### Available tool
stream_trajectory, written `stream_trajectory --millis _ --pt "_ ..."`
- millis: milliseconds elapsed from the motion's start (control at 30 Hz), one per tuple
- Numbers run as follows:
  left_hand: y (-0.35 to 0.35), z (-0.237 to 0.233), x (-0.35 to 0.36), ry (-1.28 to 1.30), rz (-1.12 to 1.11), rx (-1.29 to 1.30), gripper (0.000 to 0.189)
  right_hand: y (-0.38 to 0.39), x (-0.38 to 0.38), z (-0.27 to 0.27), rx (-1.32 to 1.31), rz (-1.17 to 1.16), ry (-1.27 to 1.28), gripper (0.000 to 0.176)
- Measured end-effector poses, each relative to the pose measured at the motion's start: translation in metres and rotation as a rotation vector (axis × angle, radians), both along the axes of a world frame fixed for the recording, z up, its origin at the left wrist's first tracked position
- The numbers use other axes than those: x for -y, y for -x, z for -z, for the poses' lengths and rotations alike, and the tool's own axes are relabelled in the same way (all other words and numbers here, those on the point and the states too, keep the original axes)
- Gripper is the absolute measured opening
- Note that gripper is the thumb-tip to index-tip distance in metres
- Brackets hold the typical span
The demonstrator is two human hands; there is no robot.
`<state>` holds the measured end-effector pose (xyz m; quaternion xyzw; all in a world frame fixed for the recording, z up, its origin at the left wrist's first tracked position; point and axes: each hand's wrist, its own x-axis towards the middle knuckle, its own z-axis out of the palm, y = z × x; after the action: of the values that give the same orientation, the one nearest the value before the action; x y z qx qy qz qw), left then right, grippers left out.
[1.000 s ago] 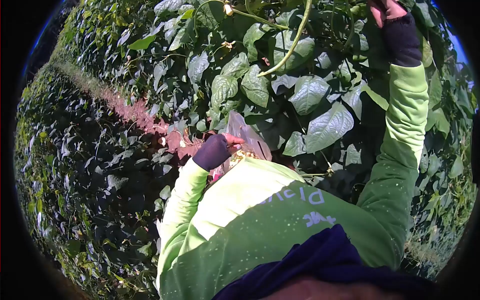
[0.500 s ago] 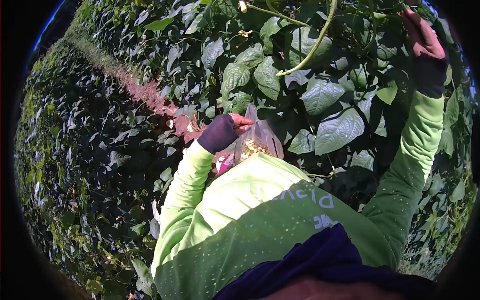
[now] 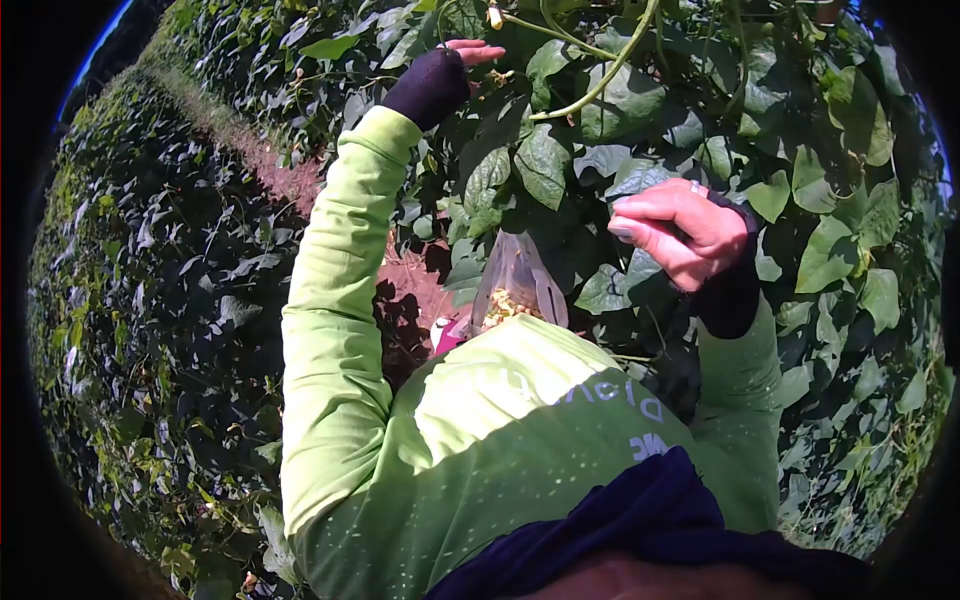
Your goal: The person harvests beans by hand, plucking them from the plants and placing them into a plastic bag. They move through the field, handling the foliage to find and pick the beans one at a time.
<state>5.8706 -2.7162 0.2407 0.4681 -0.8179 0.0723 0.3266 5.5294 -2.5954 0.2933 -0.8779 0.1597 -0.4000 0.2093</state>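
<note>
My left hand (image 3: 474, 54) reaches up into the leaves at the top, its fingers stretched out, close to a pale yellow blossom (image 3: 496, 17) on a thin stem. My right hand (image 3: 682, 232), with a ring on one finger, is raised in front of the leaves. Its thumb and fingertips are pinched together; whatever they may hold is too small to make out. Below and between the hands, a clear plastic bag (image 3: 520, 262) hangs against the front of my green shirt. Small pale yellow pieces (image 3: 508, 306) lie inside it.
Dense climbing plants with broad leaves (image 3: 543, 165) fill the space ahead. A long curved green stem or pod (image 3: 612, 72) hangs in front. Another leafy row (image 3: 170, 330) stands on the left, past a strip of reddish soil (image 3: 290, 182). A pink item (image 3: 446, 335) sits beside the bag.
My left hand has left the bag's rim and moved up to the leaves near the blossom. My right hand has come down and inward from the upper right foliage, now pinched.
</note>
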Motion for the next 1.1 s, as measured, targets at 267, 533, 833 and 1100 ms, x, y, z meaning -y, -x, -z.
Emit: stream_trajectory --millis 267,533,833,1100 --pt "0.015 -0.003 0.017 -0.134 0.128 0.056 0.019 -0.069 -0.006 0.26 0.034 -0.383 -1.031 0.012" --pt "0.005 -0.006 0.004 -0.127 0.152 -0.011 0.018 -0.081 -0.011 0.233 -0.244 -0.148 -0.106 0.015" --pt "0.004 -0.007 -0.003 -0.3 0.228 -0.223 0.013 -0.124 0.009 0.243 -0.39 -0.207 -0.192 0.018" --pt "-0.021 0.002 0.002 -0.316 0.319 -0.47 0.015 -0.184 0.014 0.232 -0.231 -0.068 -0.266 0.009"
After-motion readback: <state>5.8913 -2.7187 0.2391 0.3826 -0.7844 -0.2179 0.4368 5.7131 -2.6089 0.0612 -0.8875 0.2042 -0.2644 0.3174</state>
